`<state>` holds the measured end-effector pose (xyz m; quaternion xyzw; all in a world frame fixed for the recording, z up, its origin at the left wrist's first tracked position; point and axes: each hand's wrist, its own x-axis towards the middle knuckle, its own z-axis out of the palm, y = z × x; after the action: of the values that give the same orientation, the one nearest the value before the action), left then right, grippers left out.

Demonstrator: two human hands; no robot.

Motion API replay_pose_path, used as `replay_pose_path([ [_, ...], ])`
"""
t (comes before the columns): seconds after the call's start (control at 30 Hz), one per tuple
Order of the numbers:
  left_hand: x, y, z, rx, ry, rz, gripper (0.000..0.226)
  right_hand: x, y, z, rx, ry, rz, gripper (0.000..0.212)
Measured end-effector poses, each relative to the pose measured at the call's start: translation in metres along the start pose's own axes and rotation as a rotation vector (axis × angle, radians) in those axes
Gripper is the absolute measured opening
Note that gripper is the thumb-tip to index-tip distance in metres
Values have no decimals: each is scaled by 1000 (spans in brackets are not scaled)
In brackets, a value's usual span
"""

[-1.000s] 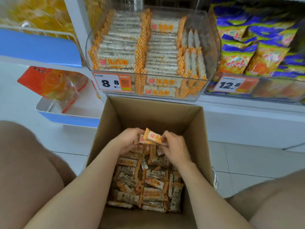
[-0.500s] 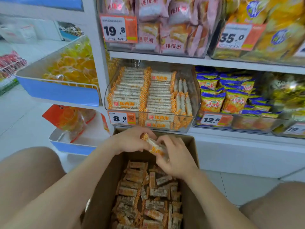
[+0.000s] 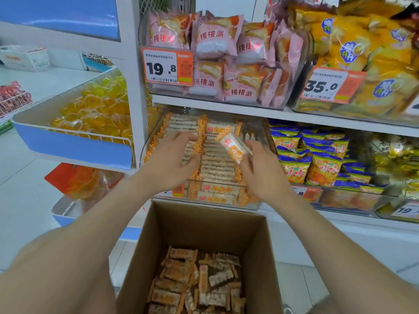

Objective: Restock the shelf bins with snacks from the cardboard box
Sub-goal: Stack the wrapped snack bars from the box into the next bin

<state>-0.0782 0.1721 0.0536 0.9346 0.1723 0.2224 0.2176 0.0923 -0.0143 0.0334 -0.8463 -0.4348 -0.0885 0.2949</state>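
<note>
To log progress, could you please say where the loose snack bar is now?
Head view, centre: the right hand holds the snack bar above the clear bin.

Bright, soft white light falls from above, and shadows on the shelves (image 3: 226, 107) stay faint. The snack pack (image 3: 234, 149) in my right grip (image 3: 265, 175) smears with motion blur, and the yellow bags (image 3: 362, 53) at upper right go soft and stretched. Shelf lines bow toward the edges. The cardboard box (image 3: 204, 230) walls sit in mild shade; the blue panel (image 3: 61, 14) carries a pale sheen.
</note>
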Motion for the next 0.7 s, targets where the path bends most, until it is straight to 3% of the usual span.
replay_pose_path([
  [0.17, 29, -15, 12, 277, -222, -44, 72, 58, 19, 22, -381, -79, -89, 40],
  [0.33, 45, -23, 18, 356, -318, -59, 67, 99, 13, 50, -669, -159, -169, 65],
  [0.57, 47, -26, 24, 344, -336, -58, 63, 121, 16, 74, -689, -160, -142, 68],
  [0.7, 44, -27, 22, 321, -338, -50, 61, 125, 19, 81, -565, -95, 50, 62],
])
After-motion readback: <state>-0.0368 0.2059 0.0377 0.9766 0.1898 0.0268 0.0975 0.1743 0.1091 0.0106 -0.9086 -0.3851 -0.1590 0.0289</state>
